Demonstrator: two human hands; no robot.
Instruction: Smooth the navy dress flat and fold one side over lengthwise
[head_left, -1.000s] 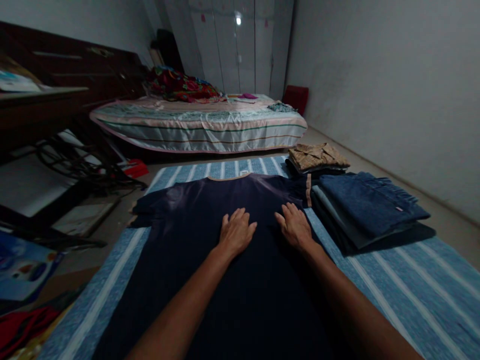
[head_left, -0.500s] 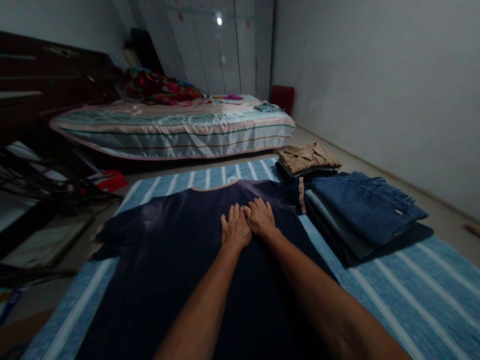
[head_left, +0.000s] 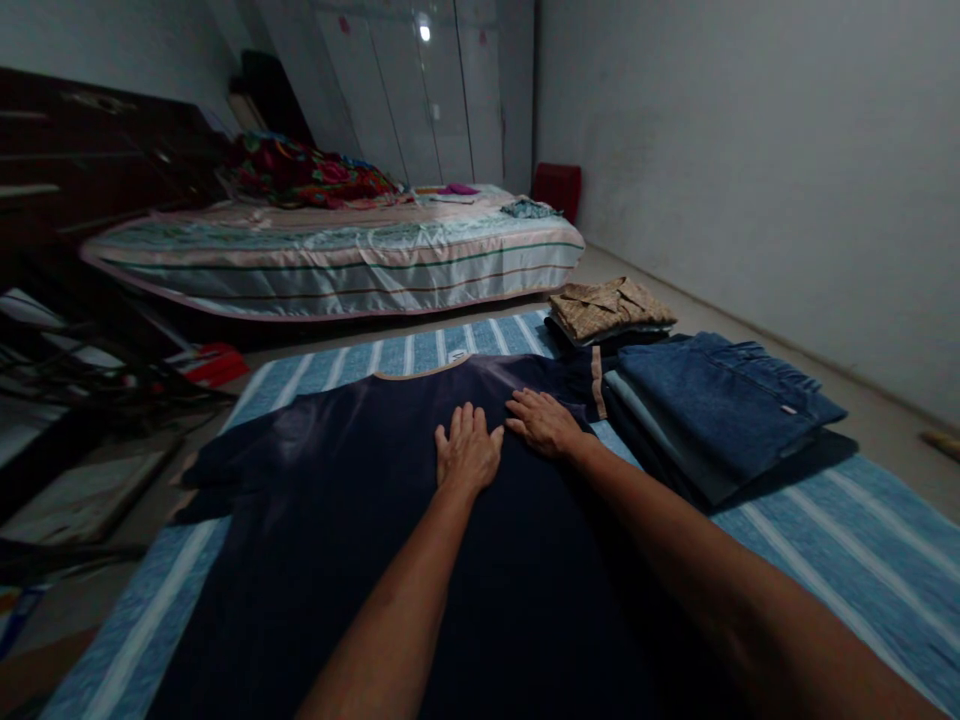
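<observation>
A dark navy shirt (head_left: 352,500) with a tan-trimmed neckline lies spread flat on a blue mat with white stripes (head_left: 817,560). My left hand (head_left: 466,450) rests palm down on the upper chest of the shirt, fingers stretched out and open. My right hand (head_left: 544,422) lies flat just to its right, also open, fingers pointing left toward the left hand, close to the shirt's right sleeve. Neither hand holds anything.
Folded blue jeans (head_left: 720,395) on dark folded clothes sit right of the shirt, with a folded tan checked shirt (head_left: 607,305) behind them. A low striped mattress (head_left: 337,255) lies across the room. Dark furniture and clutter (head_left: 82,360) fill the left side.
A second ago the hands lay apart on the shirt, then came together at its middle. Now the right hand has slid a little to the right, away from the left. The view has swung slightly left.
</observation>
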